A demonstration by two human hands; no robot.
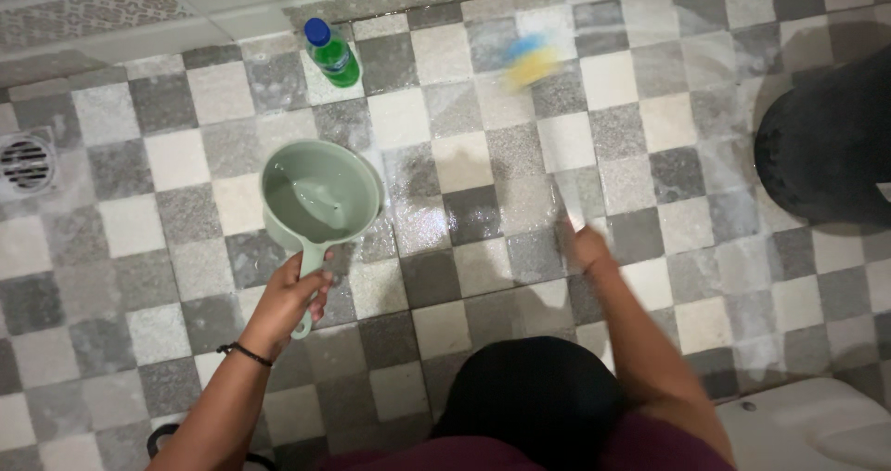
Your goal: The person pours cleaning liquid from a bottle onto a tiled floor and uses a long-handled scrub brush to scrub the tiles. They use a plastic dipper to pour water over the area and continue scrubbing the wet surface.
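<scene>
My left hand (290,296) wraps the handle of a pale green plastic dipper (320,195), fingers closed round it. The handle's long axis runs near-to-far w/ the bowl at the far end, a bit right of the wrist. The bowl is round, smooth and matte, w/ a little water pooled inside, and it's held just above the floor (167,160). Can't tell if the bowl touches the tiles.

My right hand (585,245) is blurred by motion and held out over the floor, right of the dipper and well apart from it. Looks like it grips a thin stick-like handle, but can't tell its state for sure. Far from it is a blue & yellow smear (531,58), prob. a brush or scrubber head, too blurred to name.

The floor is a checker of small square tiles in grey, white & dark, w/ a rough grain. There's a wet sheen between the hands.

A green bottle w/ blue cap (330,53) lies on the tiles far of the dipper, by the wall. A round metal drain (25,161) is far left. A dark bucket-like shape (826,146) is at right, and a white ceramic edge (807,425) is near right. The left hand is nearer the bottle & drain.
</scene>
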